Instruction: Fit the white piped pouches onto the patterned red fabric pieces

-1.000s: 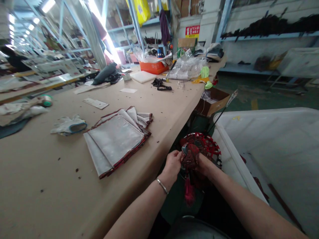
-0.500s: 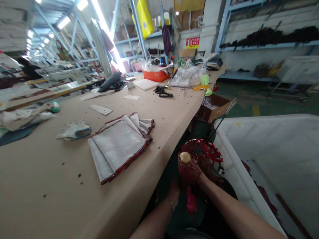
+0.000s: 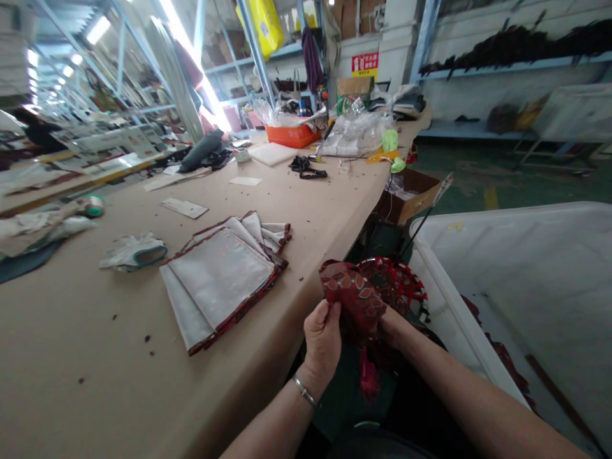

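The red pouch (image 3: 354, 296) is looking like soft patterned cloth with a faint sheen. The bench (image 3: 71, 357) is showing a matt, papery tan top. The folded pieces (image 3: 222, 274) are lying as dull grey woven cloth, and the bin (image 3: 516, 268) is gleaming as smooth white plastic.

Left hand (image 3: 322, 335): raised, back to camera, fingers curled closed in a pinch, wrist banded. Right hand (image 3: 393, 324): mostly hidden, closed. Both forearms bare, converging forward.

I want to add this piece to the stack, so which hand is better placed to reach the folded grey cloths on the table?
Probably left: the left hand sits nearer the folded grey red-edged cloths; the right hand is farther away.
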### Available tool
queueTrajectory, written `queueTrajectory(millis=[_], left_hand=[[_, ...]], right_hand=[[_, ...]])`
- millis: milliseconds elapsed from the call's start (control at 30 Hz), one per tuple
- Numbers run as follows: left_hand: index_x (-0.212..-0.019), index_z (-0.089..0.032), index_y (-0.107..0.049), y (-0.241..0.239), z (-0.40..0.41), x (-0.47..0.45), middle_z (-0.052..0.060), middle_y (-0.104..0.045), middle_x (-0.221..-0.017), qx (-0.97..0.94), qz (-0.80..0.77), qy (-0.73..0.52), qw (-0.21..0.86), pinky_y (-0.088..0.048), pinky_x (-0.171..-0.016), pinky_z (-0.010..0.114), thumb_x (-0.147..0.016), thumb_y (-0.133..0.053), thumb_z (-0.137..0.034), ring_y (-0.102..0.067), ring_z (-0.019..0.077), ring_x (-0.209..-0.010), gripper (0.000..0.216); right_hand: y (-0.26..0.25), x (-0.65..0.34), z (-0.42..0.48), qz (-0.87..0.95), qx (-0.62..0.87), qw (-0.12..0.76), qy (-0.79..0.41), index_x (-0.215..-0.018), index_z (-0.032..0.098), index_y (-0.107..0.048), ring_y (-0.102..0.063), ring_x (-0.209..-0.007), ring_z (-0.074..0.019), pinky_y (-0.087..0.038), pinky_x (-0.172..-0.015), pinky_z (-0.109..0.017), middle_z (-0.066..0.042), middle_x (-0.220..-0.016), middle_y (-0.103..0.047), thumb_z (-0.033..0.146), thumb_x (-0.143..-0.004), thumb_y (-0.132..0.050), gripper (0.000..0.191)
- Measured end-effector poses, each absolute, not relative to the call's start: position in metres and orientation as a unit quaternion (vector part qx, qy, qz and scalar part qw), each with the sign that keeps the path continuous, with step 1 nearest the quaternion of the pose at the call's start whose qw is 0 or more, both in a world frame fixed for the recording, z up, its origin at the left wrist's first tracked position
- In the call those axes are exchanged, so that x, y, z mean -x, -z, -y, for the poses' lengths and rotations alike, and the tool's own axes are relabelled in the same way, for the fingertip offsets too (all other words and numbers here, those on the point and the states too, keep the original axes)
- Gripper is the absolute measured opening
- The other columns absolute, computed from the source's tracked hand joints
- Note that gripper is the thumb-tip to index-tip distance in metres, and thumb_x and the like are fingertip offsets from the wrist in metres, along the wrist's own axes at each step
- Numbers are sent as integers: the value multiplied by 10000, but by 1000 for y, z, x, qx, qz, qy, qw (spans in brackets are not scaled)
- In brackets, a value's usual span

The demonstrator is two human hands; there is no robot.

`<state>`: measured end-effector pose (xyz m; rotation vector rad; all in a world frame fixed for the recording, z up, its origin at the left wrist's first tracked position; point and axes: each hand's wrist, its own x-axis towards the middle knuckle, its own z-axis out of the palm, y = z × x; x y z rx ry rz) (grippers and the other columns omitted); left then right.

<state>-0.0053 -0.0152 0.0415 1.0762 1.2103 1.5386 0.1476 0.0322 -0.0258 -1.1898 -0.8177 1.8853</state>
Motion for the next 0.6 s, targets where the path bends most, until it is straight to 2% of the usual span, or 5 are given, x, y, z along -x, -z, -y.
queueTrajectory(millis=[267,367,467,533,600], left_hand=[[-863,-155,-675,18,34,30,36,-680,-912,-295,-573,-600,474,-496,-797,265,-752,-643,-382,-587,164,-860,254],[-778,-157,-684,5,37,29,24,-674,-829,-329,-582,-595,447,-481,-812,254,-735,-664,-359,-582,169,-849,208],[-778,-181,-703,-21,42,27,7,-672,-789,-398,-546,-595,435,-469,-822,250,-755,-657,-343,-581,162,-806,170],[-788,-193,-708,-41,42,28,0,-661,-766,-443,-521,-588,431,-467,-792,241,-784,-635,-345,-572,157,-776,168],[-798,-193,-709,-63,41,31,2,-652,-757,-481,-516,-574,416,-461,-735,224,-812,-607,-348,-561,151,-751,186]], right_hand=[[64,-173,-33,330,552,375,-667,-708,164,-648,-642,-629,-204,-529,-614,-327,-57,-647,-670,352,-739,-625,192],[56,-182,-30,378,554,402,-623,-826,175,-676,-648,-935,-253,-521,-824,-384,-66,-831,-699,368,-724,-653,220],[27,-184,-26,446,501,441,-597,-1101,223,-637,-485,-1246,-221,-381,-1058,-359,-47,-1182,-634,350,-685,-710,441],[1,-180,-25,515,420,438,-606,-1212,233,-582,-439,-1291,-222,-334,-1096,-357,-48,-1283,-580,329,-673,-733,568],[-29,-174,-26,557,365,416,-620,-1159,200,-619,-525,-1196,-255,-387,-1049,-387,-75,-1207,-630,338,-678,-736,514]])
